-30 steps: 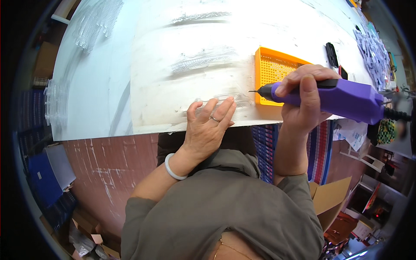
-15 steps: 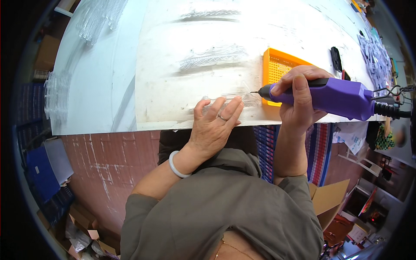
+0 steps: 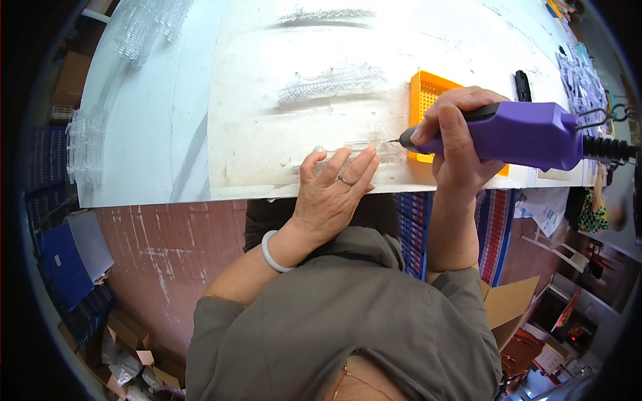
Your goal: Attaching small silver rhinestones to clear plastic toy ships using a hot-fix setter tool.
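Observation:
My right hand (image 3: 461, 137) is wrapped round a purple electric screwdriver (image 3: 531, 137), held level with its thin bit pointing left. The bit's tip sits at the right end of a small clear plastic piece (image 3: 364, 144) on the white worktop. My left hand (image 3: 334, 184), wearing a ring and a white bangle, lies with fingers spread and fingertips resting on the clear plastic. Its exact shape is hard to make out under the fingers. Just behind the right hand stands an orange perforated basket (image 3: 414, 100), partly covered by that hand.
Rows of clear plastic parts (image 3: 331, 85) lie farther back, with stacks of more parts (image 3: 85, 147) at the left edge. A black tool (image 3: 522, 85) and a heap of pale pieces (image 3: 582, 83) are to the right. A coiled cable (image 3: 605, 147) trails from the screwdriver.
The screwdriver and my right hand have shifted slightly right and up, the tool's rear swinging a little. My left hand has stayed nearly in place.

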`<state>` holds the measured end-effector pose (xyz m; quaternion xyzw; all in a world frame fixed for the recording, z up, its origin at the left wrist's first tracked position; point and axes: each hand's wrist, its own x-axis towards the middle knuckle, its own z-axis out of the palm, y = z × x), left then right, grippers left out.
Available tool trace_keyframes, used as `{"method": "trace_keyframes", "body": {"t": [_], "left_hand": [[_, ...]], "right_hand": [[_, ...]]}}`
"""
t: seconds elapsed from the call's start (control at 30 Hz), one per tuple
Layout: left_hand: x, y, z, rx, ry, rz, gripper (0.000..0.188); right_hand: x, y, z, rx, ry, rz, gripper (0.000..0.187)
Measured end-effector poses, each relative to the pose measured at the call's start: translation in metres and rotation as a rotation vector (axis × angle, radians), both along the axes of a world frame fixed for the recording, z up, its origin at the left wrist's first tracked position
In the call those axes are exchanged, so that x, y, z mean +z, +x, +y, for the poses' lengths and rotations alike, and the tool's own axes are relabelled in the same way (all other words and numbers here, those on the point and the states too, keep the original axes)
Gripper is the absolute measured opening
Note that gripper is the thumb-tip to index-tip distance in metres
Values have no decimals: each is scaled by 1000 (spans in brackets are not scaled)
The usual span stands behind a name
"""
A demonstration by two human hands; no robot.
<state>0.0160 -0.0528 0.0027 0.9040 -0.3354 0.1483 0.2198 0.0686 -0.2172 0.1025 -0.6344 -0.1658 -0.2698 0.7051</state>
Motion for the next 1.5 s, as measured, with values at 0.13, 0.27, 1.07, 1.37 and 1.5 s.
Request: {"method": "trace_keyframes", "body": {"t": [0.13,0.27,1.07,1.37,1.5], "left_hand": [[-2,1,-1,2,-19,-4,44],[0,1,-2,-4,-33,-4,42],[11,0,-6,-17,56,-15,42],[11,0,-6,-14,50,-13,44],[10,0,-7,-13,42,-9,44]], "right_hand": [[1,1,4,34,-7,51,11],[0,1,2,5,-160,50,16],[-1,-6,-86,-456,98,31,7],[-5,-5,-82,-471,66,41,6],[-4,-5,-82,-488,43,49,6]]}}
